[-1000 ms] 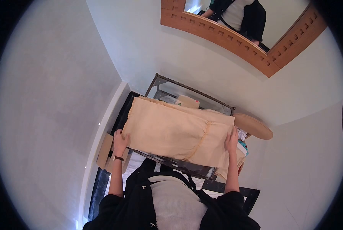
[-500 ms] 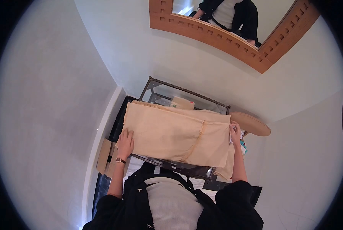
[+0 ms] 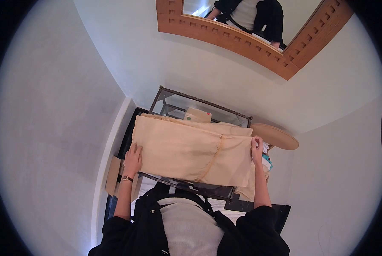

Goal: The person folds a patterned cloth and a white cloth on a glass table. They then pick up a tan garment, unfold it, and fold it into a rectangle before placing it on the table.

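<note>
A folded cream cloth point(image 3: 178, 147) lies across a glass-topped table with a dark metal frame point(image 3: 208, 102). A yellowish seam or band crosses the cloth right of its middle. At the cloth's left edge rests my left hand point(image 3: 133, 159), its fingers slightly apart on the fabric. My right hand point(image 3: 256, 147) pinches the cloth's far right corner. Under and behind this cloth, more cream fabric shows, and some of it hangs over the table's right side.
A wooden-framed mirror point(image 3: 225, 34) hangs on the wall ahead. Right of the table are a round tan surface point(image 3: 276, 135) and some white and teal items point(image 3: 267, 161). Cardboard point(image 3: 113, 176) stands at the left. A small card point(image 3: 198, 115) lies behind the cloth.
The whole view has shifted a little, so the table and cloth appear slightly further left. My left hand has slid slightly down the cloth's left edge. My right hand still pinches the corner.
</note>
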Demonstrator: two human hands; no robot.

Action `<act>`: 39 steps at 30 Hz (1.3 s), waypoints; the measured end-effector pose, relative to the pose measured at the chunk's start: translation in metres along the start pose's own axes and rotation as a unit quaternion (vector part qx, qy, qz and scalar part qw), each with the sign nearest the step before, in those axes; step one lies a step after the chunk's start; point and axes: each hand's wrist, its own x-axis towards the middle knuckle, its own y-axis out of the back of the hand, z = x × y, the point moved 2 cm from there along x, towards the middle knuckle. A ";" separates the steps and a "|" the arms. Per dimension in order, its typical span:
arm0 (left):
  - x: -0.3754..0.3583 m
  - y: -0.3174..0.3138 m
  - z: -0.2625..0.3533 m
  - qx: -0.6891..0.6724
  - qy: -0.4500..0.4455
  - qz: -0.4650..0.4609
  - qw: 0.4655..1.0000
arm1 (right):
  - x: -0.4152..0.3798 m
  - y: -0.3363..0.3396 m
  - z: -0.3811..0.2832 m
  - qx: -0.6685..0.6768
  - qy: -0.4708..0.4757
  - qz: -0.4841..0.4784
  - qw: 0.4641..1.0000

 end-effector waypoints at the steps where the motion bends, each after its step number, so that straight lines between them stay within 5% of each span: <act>1: 0.002 0.000 0.001 0.013 0.004 -0.008 1.000 | 0.002 0.000 -0.006 -0.015 0.027 0.010 0.999; 5: 0.014 -0.002 0.014 0.015 0.012 0.012 1.000 | 0.019 0.001 0.022 -0.041 0.095 -0.064 0.993; 8: 0.022 -0.008 0.027 -0.010 -0.005 0.033 0.999 | 0.016 -0.001 0.007 0.042 0.031 -0.100 0.994; 11: 0.021 -0.016 0.025 -0.036 0.017 0.015 0.999 | 0.012 0.003 -0.004 0.059 -0.054 -0.077 0.994; 17: 0.017 -0.021 0.012 -0.036 -0.002 0.026 0.999 | 0.009 -0.001 0.025 0.077 0.021 0.021 0.997; 20: 0.016 -0.018 0.012 -0.047 -0.001 0.025 0.999 | 0.010 0.003 0.014 0.033 -0.060 -0.029 0.997; 25: 0.024 -0.013 0.008 -0.030 -0.003 -0.007 1.000 | 0.019 -0.005 0.017 -0.070 0.034 -0.031 0.996; 28: 0.050 -0.002 0.020 0.030 0.073 -0.079 0.994 | 0.022 -0.005 0.027 -0.052 0.024 -0.075 0.996; 31: 0.082 -0.007 0.026 0.048 0.026 0.055 0.997 | 0.024 -0.003 0.025 -0.032 -0.004 -0.104 0.994; 39: 0.154 -0.030 -0.007 0.159 -0.054 0.045 0.985 | 0.026 0.009 0.004 -0.048 -0.017 -0.126 0.991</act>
